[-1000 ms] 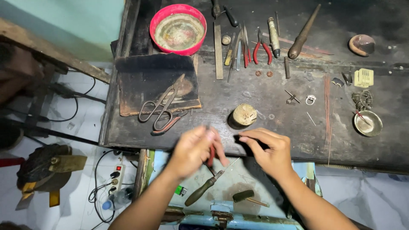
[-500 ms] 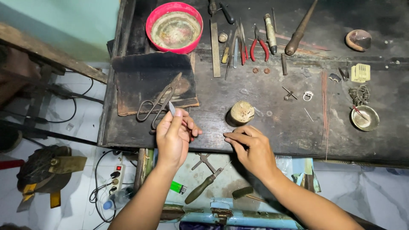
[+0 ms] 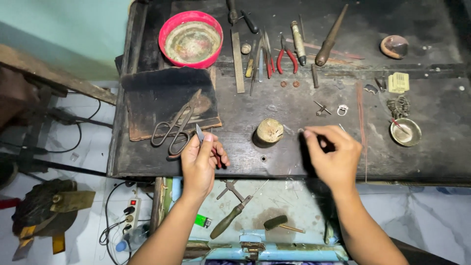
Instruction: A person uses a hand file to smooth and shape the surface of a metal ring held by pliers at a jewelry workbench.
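Tweezers, thin grey steel with a pointed tip, sit pinched in my left hand; only the tip shows, poking up past the forefinger near the handles of the large blackened iron shears. That hand's fingers are curled closed round the tool, resting at the near edge of the dark scarred wooden workbench.

My right hand hovers over the bench to the right of the short round wooden block. Its thumb and forefinger are drawn together at the tips, close to a tiny pale ring lying on the wood; I cannot tell whether they have hold of it or only touch it, as it is too small to judge.

Further back lie a small silvery ring setting, red-handled pliers, a flat steel file, a red plastic bowl and a small brass dish.

To do this well, as I judge it, I would keep the right fingertips light and low so the piece does not skip off into the clutter, steady both wrists against the bench edge, and bring the tweezers' tip across to the piece rather than carrying it over the open gap below.
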